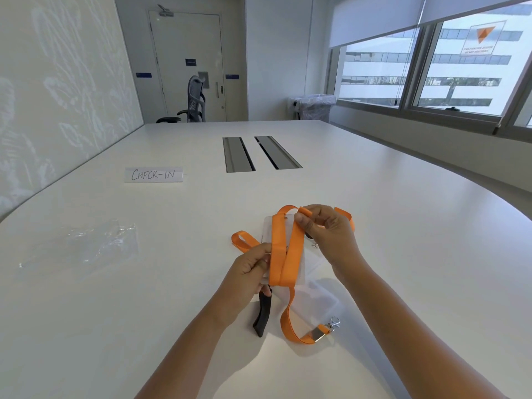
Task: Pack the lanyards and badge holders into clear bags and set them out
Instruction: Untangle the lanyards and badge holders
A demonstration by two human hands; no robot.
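Mid-frame, left hand (250,269) pinches the clear badge holder (299,254) with the orange lanyard (280,254) wrapped around it. Right hand (325,228) pinches the strap's upper loop. Metal clip (334,323) trails lower right; clear bag (83,249) lies left.

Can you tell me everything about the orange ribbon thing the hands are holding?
The flat orange fabric lanyard is being wound lengthwise around a clear plastic badge holder. The left hand pinches the strap against the holder; the right hand pinches a fold up top. A loop sticks out left. One tail hangs down, curving to a silver metal crimp and swivel clip lying on the white table.
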